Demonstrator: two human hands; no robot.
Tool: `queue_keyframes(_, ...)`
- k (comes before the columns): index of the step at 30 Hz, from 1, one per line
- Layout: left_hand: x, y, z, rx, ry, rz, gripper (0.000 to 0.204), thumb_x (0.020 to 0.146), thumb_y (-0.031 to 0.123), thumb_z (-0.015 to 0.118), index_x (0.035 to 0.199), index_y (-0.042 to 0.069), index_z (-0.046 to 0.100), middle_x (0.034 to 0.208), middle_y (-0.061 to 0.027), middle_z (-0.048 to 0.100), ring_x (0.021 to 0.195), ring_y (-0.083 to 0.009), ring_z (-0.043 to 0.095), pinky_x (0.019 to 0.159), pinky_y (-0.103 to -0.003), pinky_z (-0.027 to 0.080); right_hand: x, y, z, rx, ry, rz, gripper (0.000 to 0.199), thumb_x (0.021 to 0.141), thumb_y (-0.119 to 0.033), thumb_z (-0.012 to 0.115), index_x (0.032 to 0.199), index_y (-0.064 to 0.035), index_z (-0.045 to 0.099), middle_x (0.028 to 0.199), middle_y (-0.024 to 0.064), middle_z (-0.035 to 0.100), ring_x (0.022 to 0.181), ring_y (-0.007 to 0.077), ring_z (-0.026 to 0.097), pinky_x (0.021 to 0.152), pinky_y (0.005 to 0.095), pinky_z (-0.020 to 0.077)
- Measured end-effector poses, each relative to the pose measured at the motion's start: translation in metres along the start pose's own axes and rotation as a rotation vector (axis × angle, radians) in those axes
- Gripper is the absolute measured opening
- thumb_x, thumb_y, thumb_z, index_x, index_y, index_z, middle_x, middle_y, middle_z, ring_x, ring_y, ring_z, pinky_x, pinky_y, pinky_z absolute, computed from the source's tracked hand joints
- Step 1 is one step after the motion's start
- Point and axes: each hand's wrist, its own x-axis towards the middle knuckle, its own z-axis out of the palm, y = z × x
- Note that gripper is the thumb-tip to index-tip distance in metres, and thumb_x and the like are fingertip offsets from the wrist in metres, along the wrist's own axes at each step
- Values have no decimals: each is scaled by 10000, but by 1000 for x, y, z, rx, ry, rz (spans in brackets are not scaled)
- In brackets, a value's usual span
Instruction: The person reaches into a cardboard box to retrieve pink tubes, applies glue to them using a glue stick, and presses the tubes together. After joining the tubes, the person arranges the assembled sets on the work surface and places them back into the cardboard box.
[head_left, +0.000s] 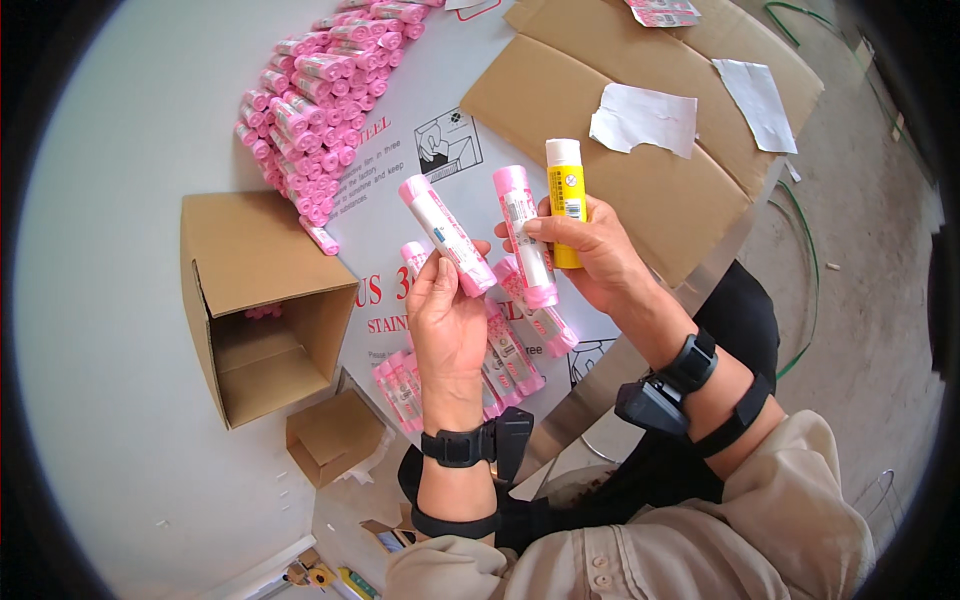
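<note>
My left hand (pixel 448 325) is closed on a roll of pink plastic bags (pixel 447 236) with a white paper label, held tilted above the table. My right hand (pixel 612 262) grips two things: another pink bag roll (pixel 524 238) between thumb and fingers, and a yellow glue stick (pixel 567 205) with a white cap, upright beside it. The two rolls are close but apart. Below my hands, several labelled pink rolls (pixel 515 360) lie side by side on the table, partly hidden by my left hand and wrist.
A large heap of pink rolls (pixel 325 100) sits at the far left. An open cardboard box (pixel 270 245) stands left, with a smaller box (pixel 335 435) nearer me. Flattened cardboard (pixel 660 200) with torn white paper (pixel 645 118) covers the right of the printed tabletop (pixel 400 190).
</note>
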Motion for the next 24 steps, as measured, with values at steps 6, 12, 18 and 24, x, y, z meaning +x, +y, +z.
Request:
queue_keyframes(6,7,-3,-12,-65,-5,-41,379,953,176,484,1253,-54,463,1062,-175,603,986,-232,568,869,-366,453,0,-3,-1,-26,-21,41,253,758,-35,692,899,-23,481,913,176,617,937,298,653,798,404,540)
queue_keyframes(12,20,-2,-23,-173,-59,-78,319,965,166,454,1186,-62,483,1036,-198,600,940,-243,575,828,-373,475,1,-2,-3,-33,-29,50,252,758,-33,689,899,-23,480,931,190,619,931,297,654,794,409,543)
queue_keyframes(18,33,0,-25,-8,-26,-37,296,962,154,464,1160,-63,500,1028,-199,602,913,-228,580,820,-355,469,2,0,-1,-22,-12,21,238,754,-47,693,906,-9,514,909,196,657,783,225,665,687,344,553)
queue_keyframes(24,42,2,-21,197,49,-7,313,930,137,537,1168,-64,507,1024,-175,611,932,-201,580,820,-314,452,3,-3,-3,-44,-11,55,257,753,-39,683,911,-24,481,951,204,625,953,305,646,841,430,520)
